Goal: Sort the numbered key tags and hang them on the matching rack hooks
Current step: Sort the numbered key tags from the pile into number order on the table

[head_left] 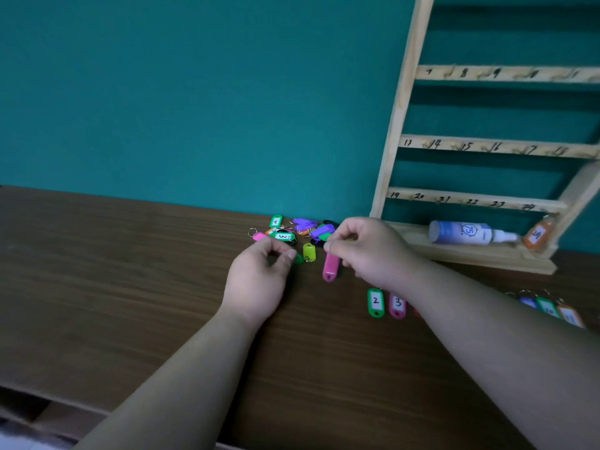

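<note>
A heap of coloured key tags [298, 230] lies on the brown table by the teal wall. My right hand [363, 251] pinches the top of a pink tag [331, 267], which hangs down from my fingers. My left hand [259, 277] pinches a dark green tag [298, 258], mostly hidden by my fingers. A yellow-green tag [309, 251] lies between my hands. A green tag marked 2 [375, 302] and a pink tag marked 3 [397, 305] lie in a row nearer me. The wooden rack [487, 146] with numbered hooks leans against the wall at right.
A white spray bottle [467, 233] lies on the rack's base, beside an orange tag [537, 237] hanging at the lowest rail. Several more tags [548, 308] lie in a row at the far right. The table's front edge [97, 407] runs at lower left.
</note>
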